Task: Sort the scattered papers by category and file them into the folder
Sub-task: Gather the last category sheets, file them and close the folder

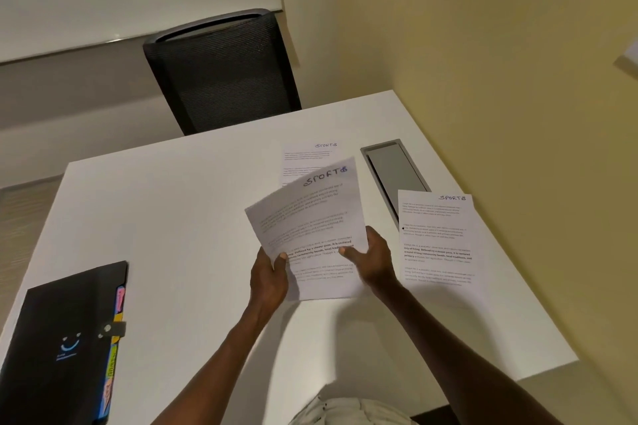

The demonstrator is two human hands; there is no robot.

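A small sheaf of papers (307, 228) headed "SPORTS" is gripped above the tabletop (165, 217) by the left hand (268, 278) and the right hand (374, 260), thumbs on top. Two more sheets (436, 238) are laid flat nearby. A black folder (65, 338) is set at the left edge.

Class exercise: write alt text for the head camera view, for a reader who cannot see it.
Both hands, left hand and right hand, hold a small stack of sheets headed SPORTS above a white table. Two more SPORTS sheets lie flat, one beyond and one to the right; a closed black expanding folder lies left.
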